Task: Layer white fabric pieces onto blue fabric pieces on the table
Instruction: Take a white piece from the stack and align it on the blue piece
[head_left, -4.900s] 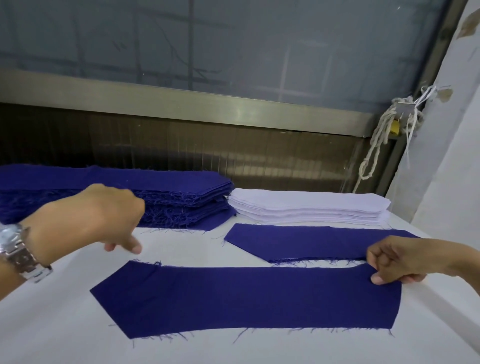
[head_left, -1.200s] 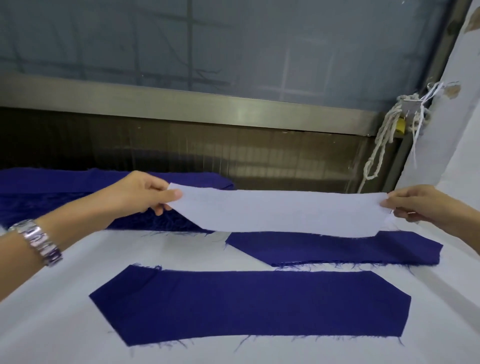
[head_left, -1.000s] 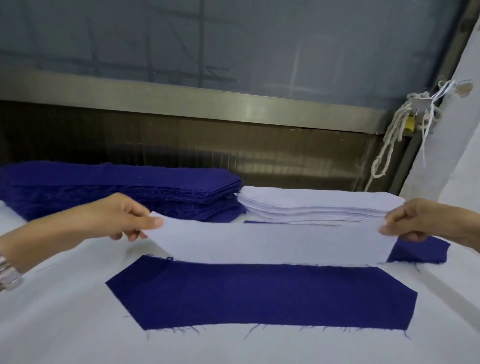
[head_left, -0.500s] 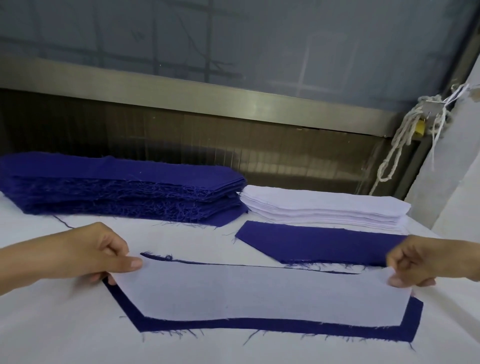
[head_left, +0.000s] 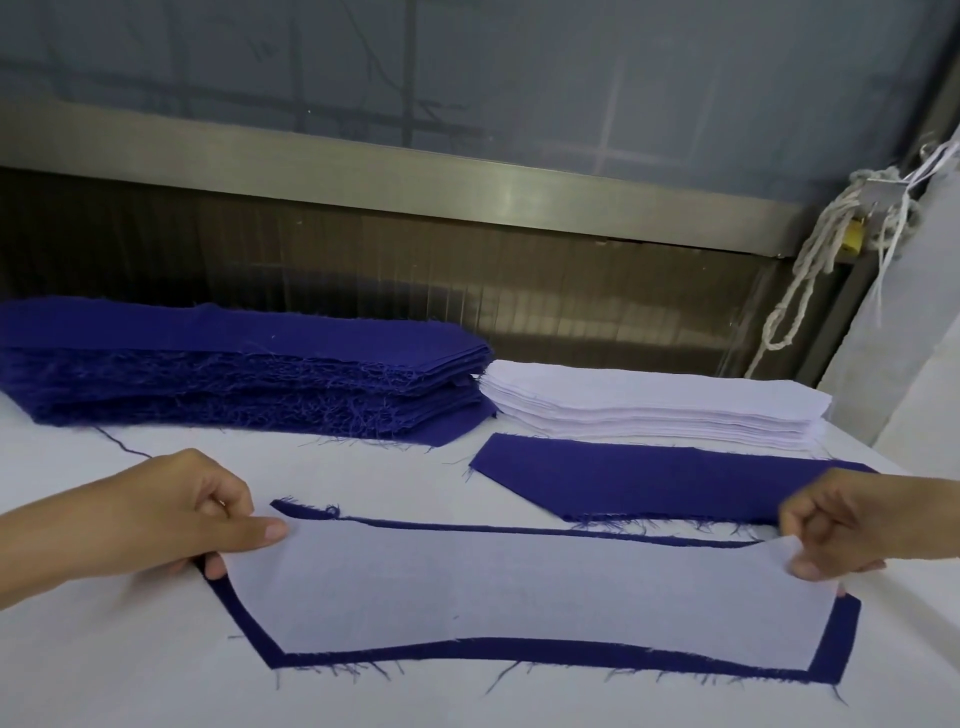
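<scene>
A white fabric piece (head_left: 519, 592) lies over the near blue fabric piece (head_left: 519, 653), whose border shows along the front, left and right edges. My left hand (head_left: 171, 512) pinches the white piece's left corner. My right hand (head_left: 852, 525) pinches its right corner, which is slightly lifted. A second blue piece (head_left: 649, 475) lies bare just behind. Farther back sit a stack of blue pieces (head_left: 234, 369) on the left and a stack of white pieces (head_left: 649, 405) on the right.
The table (head_left: 104, 649) is covered in white cloth. A metal-framed window wall (head_left: 467, 192) runs behind the stacks. A knotted white rope with a yellow padlock (head_left: 810, 260) hangs at the back right, beside a white wall (head_left: 924, 364).
Both hands carried the white piece from the back stack toward me and lowered it onto the near blue piece. Since half a second ago it has settled flatter.
</scene>
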